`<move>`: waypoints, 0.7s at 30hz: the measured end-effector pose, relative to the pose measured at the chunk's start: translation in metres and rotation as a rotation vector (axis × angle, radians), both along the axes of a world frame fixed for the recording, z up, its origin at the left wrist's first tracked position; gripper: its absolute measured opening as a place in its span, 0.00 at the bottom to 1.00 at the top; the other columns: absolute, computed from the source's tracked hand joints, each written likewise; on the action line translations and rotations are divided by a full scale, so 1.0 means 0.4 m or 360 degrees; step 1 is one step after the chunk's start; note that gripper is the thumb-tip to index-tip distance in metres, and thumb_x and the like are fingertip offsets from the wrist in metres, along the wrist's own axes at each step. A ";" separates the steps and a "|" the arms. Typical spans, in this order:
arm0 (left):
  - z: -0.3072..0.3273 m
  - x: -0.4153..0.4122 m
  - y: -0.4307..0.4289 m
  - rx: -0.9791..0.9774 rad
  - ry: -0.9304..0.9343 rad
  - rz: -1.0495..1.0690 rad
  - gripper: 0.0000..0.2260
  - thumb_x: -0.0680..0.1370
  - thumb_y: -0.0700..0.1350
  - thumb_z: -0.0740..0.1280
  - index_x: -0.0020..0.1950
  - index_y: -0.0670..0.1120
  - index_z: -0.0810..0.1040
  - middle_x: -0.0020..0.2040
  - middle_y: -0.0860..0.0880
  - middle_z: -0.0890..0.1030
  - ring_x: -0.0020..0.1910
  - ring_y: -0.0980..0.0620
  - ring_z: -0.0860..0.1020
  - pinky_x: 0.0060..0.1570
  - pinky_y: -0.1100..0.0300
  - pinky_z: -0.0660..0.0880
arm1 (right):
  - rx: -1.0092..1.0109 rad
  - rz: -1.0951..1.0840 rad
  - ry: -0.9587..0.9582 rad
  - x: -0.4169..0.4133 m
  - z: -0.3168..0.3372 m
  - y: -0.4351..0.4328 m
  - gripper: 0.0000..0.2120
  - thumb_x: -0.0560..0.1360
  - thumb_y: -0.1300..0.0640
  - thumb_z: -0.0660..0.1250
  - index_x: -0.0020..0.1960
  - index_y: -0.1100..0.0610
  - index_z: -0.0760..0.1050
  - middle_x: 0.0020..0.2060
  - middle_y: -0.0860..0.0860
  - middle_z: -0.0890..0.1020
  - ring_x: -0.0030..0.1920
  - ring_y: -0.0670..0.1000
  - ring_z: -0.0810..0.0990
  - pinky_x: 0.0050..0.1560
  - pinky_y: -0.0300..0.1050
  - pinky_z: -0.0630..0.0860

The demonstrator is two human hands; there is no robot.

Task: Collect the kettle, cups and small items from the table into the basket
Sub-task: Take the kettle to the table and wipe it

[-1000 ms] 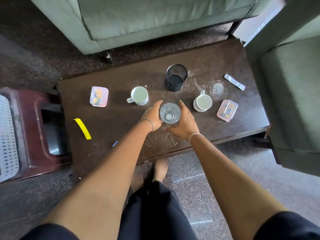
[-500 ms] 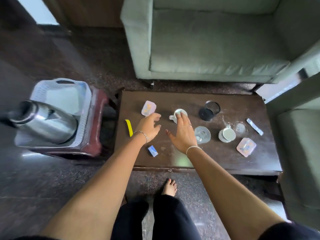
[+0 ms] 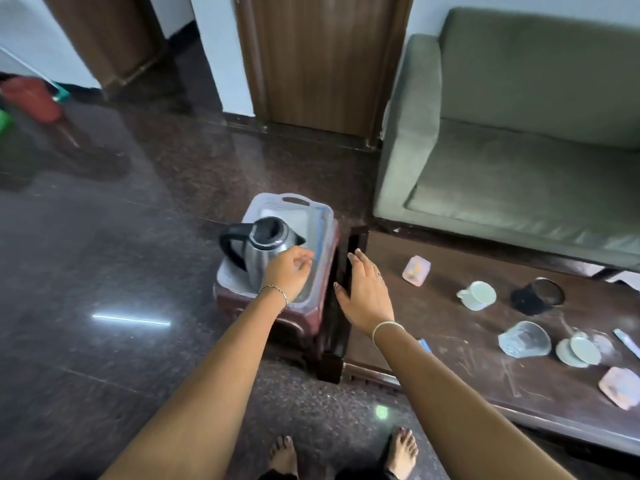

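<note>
A steel kettle (image 3: 263, 247) with a black handle and lid stands upright in the white basket (image 3: 294, 200), left of the dark table (image 3: 450, 341). My left hand (image 3: 289, 271) hovers at the kettle's right side with fingers loosely curled, holding nothing. With fingers spread, my right hand (image 3: 363, 292) is over the table's left edge. On the table lie two white cups (image 3: 479, 295) (image 3: 581, 349), a clear glass (image 3: 524, 339), two pink blister packs (image 3: 416, 269) (image 3: 620, 388), a sachet (image 3: 627, 342) and a small blue item (image 3: 424, 344).
The basket rests on a dark red stool (image 3: 311, 317) pushed against the table's left end. A black mesh holder (image 3: 536, 296) stands on the table. A green sofa (image 3: 519, 150) runs behind the table. Polished floor stretches to the left, and my bare feet (image 3: 401, 452) are below.
My hands let go of the glass in the table's middle and moved left to the basket and the table's left edge. The view swung left, bringing the kettle and basket in.
</note>
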State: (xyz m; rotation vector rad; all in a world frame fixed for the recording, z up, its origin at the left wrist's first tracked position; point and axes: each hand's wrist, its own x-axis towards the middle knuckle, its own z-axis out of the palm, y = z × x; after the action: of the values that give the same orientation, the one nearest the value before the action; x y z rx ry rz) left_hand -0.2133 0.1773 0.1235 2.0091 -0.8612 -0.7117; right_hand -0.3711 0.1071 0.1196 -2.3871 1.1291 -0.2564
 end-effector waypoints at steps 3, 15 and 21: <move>0.025 0.097 0.064 -0.0042 -0.0029 0.0072 0.08 0.78 0.39 0.65 0.55 0.46 0.81 0.54 0.50 0.83 0.55 0.53 0.80 0.56 0.65 0.72 | 0.0002 0.0083 0.0011 0.112 0.024 0.060 0.33 0.77 0.52 0.64 0.77 0.61 0.55 0.77 0.56 0.58 0.77 0.55 0.55 0.77 0.47 0.52; 0.005 0.345 0.096 0.0104 -0.0360 0.0049 0.14 0.77 0.41 0.65 0.62 0.45 0.79 0.61 0.46 0.80 0.61 0.49 0.76 0.62 0.60 0.69 | -0.0027 0.0265 0.0147 0.405 0.018 0.100 0.38 0.79 0.52 0.61 0.79 0.62 0.43 0.79 0.57 0.46 0.79 0.54 0.44 0.78 0.48 0.43; -0.053 0.431 0.009 0.0363 -0.0394 -0.0165 0.17 0.81 0.45 0.60 0.69 0.41 0.72 0.69 0.43 0.73 0.69 0.45 0.69 0.70 0.54 0.63 | -0.0016 0.0273 0.0319 0.484 -0.034 0.051 0.40 0.78 0.49 0.59 0.78 0.63 0.39 0.79 0.58 0.43 0.78 0.56 0.41 0.78 0.53 0.42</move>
State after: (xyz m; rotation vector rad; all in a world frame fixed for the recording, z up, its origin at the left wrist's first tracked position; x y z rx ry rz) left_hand -0.0411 0.1809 0.1023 2.3043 -1.0752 -0.6515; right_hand -0.1776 0.1273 0.1059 -2.5449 1.0010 0.0361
